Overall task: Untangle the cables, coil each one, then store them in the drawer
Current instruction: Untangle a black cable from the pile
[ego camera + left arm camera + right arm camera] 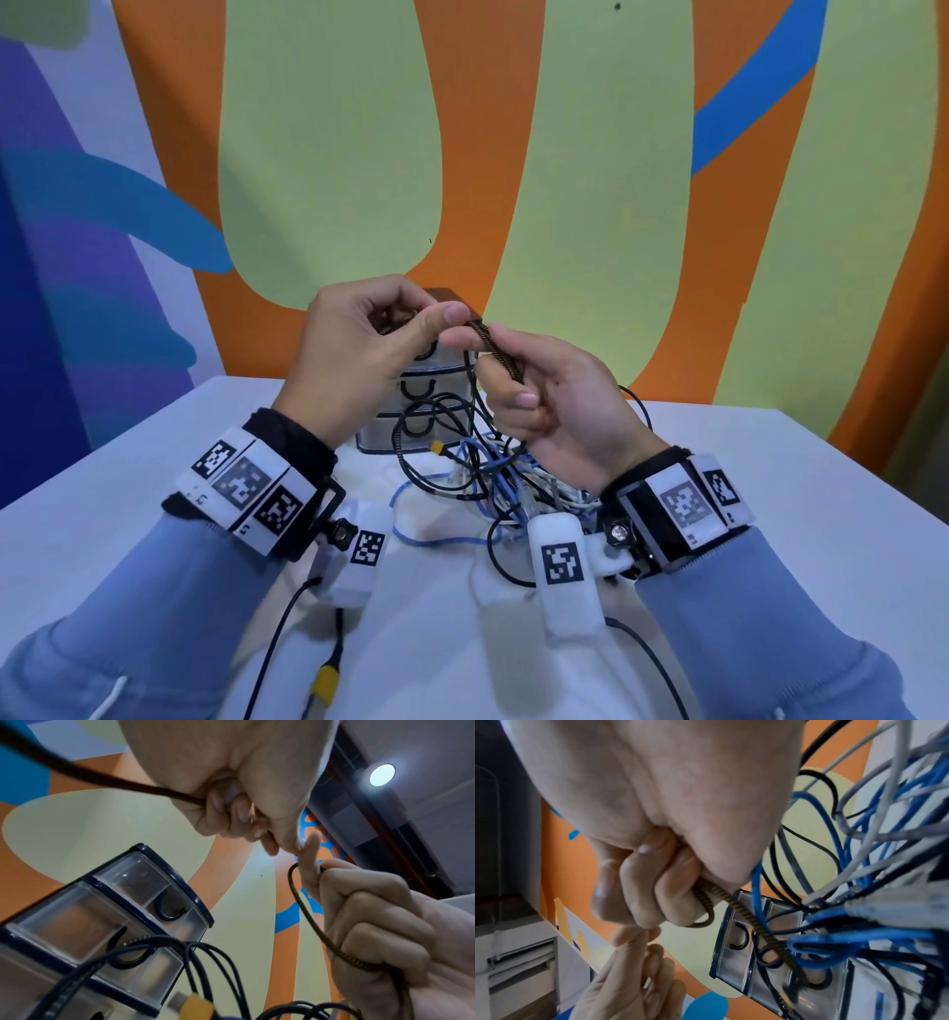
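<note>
Both hands hang above the white table, joined by a brown braided cable. My left hand pinches one end of it between thumb and fingers. My right hand grips the cable a little lower in curled fingers, with a loop round the forefinger. From the right fist the braided cable drops into the tangle of blue, black and white cables. Behind the hands stands the small clear drawer unit, its three drawers closed.
The painted wall rises right behind the drawer unit. A yellow plug lies at the tangle's far edge. A black lead with a yellow connector trails toward me. The table's left edge slants away.
</note>
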Motion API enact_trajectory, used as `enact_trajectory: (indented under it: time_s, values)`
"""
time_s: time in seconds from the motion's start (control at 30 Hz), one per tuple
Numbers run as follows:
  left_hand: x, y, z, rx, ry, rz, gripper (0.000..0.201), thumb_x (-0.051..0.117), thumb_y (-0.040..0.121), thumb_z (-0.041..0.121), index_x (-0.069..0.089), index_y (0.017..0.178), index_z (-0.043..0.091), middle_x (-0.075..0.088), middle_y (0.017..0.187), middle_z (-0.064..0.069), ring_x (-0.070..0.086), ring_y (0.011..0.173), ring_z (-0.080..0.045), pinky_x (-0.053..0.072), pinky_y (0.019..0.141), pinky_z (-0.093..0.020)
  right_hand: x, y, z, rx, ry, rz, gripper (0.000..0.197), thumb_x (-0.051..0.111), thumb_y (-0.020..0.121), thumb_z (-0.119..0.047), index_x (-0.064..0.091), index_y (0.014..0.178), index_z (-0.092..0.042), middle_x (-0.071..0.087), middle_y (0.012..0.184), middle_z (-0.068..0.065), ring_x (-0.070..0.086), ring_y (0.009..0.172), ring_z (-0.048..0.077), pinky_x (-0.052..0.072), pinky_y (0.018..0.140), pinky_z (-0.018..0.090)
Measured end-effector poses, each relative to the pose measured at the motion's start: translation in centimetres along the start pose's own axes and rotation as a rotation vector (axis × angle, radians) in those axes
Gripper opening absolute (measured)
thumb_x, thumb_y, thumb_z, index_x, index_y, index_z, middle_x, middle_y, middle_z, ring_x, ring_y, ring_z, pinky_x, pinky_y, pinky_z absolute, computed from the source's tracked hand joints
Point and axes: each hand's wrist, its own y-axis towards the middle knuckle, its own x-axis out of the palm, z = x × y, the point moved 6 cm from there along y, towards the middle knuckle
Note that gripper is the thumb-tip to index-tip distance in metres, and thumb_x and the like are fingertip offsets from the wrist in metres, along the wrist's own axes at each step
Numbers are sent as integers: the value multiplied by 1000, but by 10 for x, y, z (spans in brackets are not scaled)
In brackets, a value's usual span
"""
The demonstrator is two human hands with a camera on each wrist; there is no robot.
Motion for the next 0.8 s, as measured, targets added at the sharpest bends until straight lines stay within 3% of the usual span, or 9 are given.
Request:
enact_trajectory:
  time_s: [0.07, 0.17, 0.27, 0.4, 0.47, 0.53, 0.6, 0.7, 0.8]
  values:
    - [5, 0, -5, -9, 60, -69, 24, 74, 98, 39, 81, 88, 18, 66, 74, -19, 50, 65, -28, 41, 60, -37, -1, 0, -1, -14, 5, 35, 41, 45, 105, -27, 68, 128, -2, 28, 59, -5, 12, 48, 8, 8, 47, 26]
    - [13, -3, -12, -51, 78, -134, 23, 64, 105, 39, 83, 95, 29, 48, 62, 3, 36, 58, -14, 29, 53, -30, -4, 1, -1, -32, 28, 87, 43, 40, 110, -22, 60, 140, 3, 30, 59, -5, 11, 49, 9, 9, 47, 25]
    - [27, -9, -21, -128, 93, -258, 24, 60, 108, 37, 80, 100, 28, 48, 61, 3, 37, 56, -13, 29, 53, -30, -8, 1, -4, -82, 86, 144, 42, 39, 112, -19, 55, 143, 3, 38, 63, -5, 18, 44, 6, 12, 47, 22]
    - [49, -22, -24, -209, 195, -498, 37, 58, 110, 31, 68, 77, 15, 54, 56, -2, 45, 49, -15, 37, 52, -30, -14, -1, -13, -215, 245, 235, 40, 38, 111, -10, 46, 146, 8, 62, 79, 6, 49, 50, 8, 45, 51, 18]
    - [55, -27, -17, -196, 233, -565, 40, 60, 109, 29, 65, 73, 13, 57, 53, -2, 47, 45, -13, 39, 51, -27, -18, -1, -15, -281, 318, 258, 38, 37, 112, -6, 41, 146, 10, 74, 94, 16, 72, 73, 18, 59, 66, 21]
    - [58, -29, -9, -166, 251, -596, 39, 62, 108, 31, 70, 79, 7, 57, 54, -5, 46, 44, -11, 37, 50, -22, -25, 0, -15, -332, 368, 277, 34, 35, 112, -3, 38, 144, 8, 75, 111, 26, 77, 100, 31, 63, 86, 28]
    - [59, -29, -4, -157, 260, -594, 34, 66, 105, 34, 75, 81, 12, 51, 51, 1, 42, 44, -7, 34, 49, -20, -30, 0, -14, -362, 334, 320, 30, 34, 113, -2, 37, 142, 3, 71, 121, 32, 74, 112, 37, 61, 96, 33]
    - [54, -26, 5, -148, 218, -563, 31, 73, 99, 39, 75, 76, 17, 43, 51, 11, 36, 48, -7, 30, 50, -20, -34, 3, -9, -332, 143, 381, 34, 33, 114, -6, 33, 147, 1, 73, 118, 28, 75, 109, 34, 60, 92, 32]
    - [42, -19, 13, -144, 90, -474, 27, 76, 97, 23, 74, 79, 3, 50, 50, 17, 45, 48, 1, 34, 53, -9, -35, 8, -3, -259, -73, 416, 40, 33, 114, -9, 32, 154, -6, 79, 104, 18, 76, 87, 25, 59, 82, 31]
